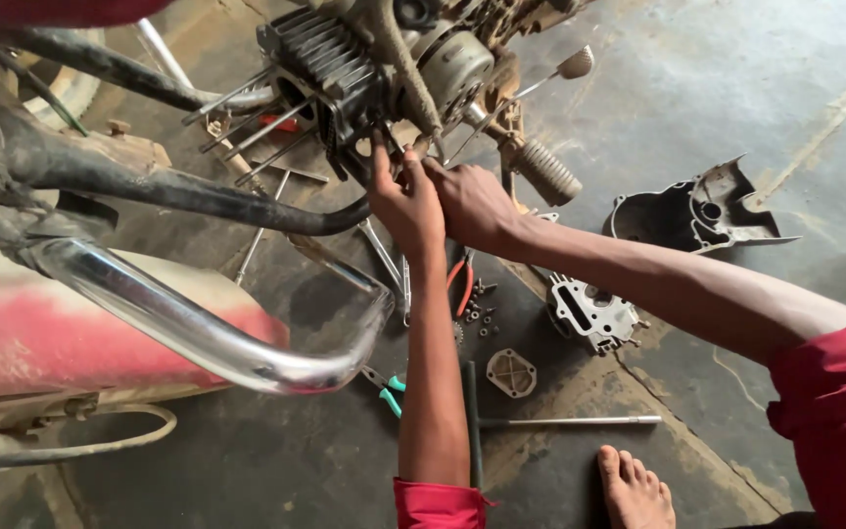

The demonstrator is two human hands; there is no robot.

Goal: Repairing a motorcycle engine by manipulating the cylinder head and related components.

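Two hands are working under the one grimy finned metal engine block [330,64]: left hand [405,201] and right hand [474,204] are both pinching at its underside. Four bare studs [247,122] are jutting lower-left along its long axis.

Both arms stretch forward, bare from the red sleeves down. The left hand [405,201] reaches straight up the middle of the view, back of the hand showing, its fingers [381,162] pointing forward and pinched together. The right hand [475,206] comes in from the right, its forearm slanting across, knuckles pressed against the left hand.
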